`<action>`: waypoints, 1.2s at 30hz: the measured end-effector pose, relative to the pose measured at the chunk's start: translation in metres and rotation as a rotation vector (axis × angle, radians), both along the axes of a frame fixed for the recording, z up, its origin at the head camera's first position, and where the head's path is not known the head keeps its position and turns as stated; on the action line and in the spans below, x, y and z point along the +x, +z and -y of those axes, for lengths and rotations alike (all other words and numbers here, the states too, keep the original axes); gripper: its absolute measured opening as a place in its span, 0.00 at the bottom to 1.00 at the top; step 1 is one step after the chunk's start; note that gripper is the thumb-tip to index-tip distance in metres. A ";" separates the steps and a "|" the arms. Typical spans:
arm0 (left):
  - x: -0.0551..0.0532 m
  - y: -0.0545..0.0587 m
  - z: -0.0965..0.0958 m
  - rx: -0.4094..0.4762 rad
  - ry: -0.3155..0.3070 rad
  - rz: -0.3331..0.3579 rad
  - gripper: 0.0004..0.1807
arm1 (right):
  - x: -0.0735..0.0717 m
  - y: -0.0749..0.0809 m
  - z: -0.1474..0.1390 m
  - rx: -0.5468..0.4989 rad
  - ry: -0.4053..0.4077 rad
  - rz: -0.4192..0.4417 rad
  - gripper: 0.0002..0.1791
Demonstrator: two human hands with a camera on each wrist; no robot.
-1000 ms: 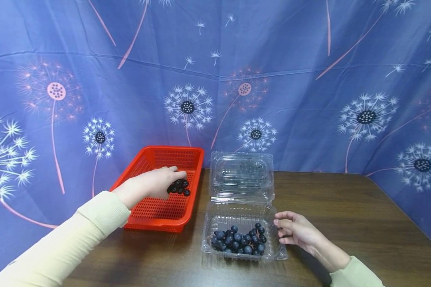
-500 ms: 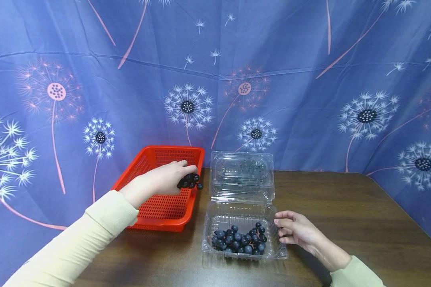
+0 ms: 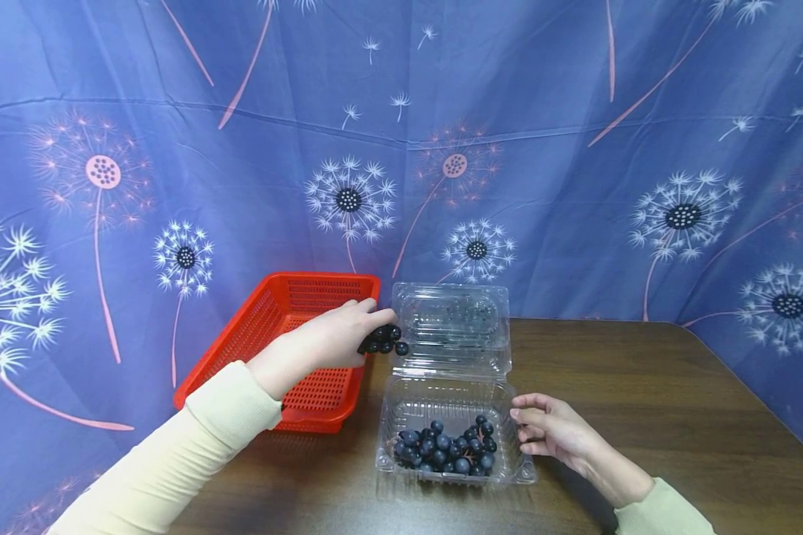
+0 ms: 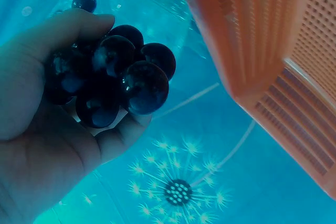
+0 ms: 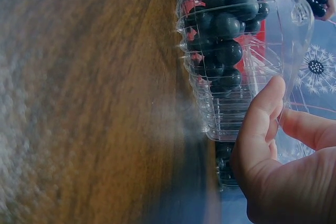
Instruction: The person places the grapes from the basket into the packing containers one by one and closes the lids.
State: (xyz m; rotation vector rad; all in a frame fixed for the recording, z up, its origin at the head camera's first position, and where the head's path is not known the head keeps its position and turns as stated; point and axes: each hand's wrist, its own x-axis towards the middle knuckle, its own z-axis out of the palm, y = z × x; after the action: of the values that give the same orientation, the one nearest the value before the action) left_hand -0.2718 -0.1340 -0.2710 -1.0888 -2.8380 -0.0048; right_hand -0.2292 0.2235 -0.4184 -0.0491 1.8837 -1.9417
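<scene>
My left hand [image 3: 344, 331] grips a small bunch of dark grapes [image 3: 383, 339] above the right rim of the red basket, beside the raised lid of the clear plastic clamshell box [image 3: 391, 416]. Close up in the left wrist view, the thumb and fingers curl round the shiny grapes [image 4: 144, 87]. Other dark grapes [image 3: 442, 449] lie in the front part of the box's base. At the box's right side, my right hand [image 3: 558, 435] pinches the rim between thumb and finger, as the right wrist view shows.
The red perforated basket [image 3: 261, 319] stands left of the box, tilted slightly under the left forearm. Both rest on a brown wooden table [image 3: 609, 386]. A blue cloth with dandelion prints [image 3: 562, 223] hangs close behind.
My left hand has lifted the bunch of grapes from inside the basket and carried it right, past its rim. The basket's left side has shifted outward a little. The right hand stays put.
</scene>
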 end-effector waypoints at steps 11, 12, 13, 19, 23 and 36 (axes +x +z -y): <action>0.009 -0.004 -0.028 -0.021 -0.064 -0.072 0.36 | 0.001 0.000 0.000 0.025 -0.021 -0.003 0.25; 0.011 -0.004 -0.030 -0.016 -0.066 -0.075 0.35 | 0.001 0.000 0.000 0.026 -0.020 -0.003 0.25; 0.012 -0.004 -0.032 -0.016 -0.067 -0.079 0.35 | 0.001 0.000 0.000 0.025 -0.021 -0.003 0.25; 0.017 -0.008 -0.044 -0.025 -0.068 -0.079 0.36 | 0.001 -0.001 0.000 0.022 -0.025 -0.004 0.25; 0.020 -0.012 -0.053 -0.022 -0.069 -0.097 0.37 | 0.001 0.000 -0.001 0.026 -0.027 -0.009 0.25; 0.030 -0.032 -0.075 0.006 -0.103 -0.079 0.37 | 0.000 -0.001 0.001 0.022 -0.017 -0.012 0.24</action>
State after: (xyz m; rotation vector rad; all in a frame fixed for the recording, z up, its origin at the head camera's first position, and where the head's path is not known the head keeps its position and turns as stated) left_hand -0.2420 -0.0592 -0.3031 -1.2048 -2.7083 0.0210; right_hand -0.2288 0.2228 -0.4197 -0.0389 1.9187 -1.9356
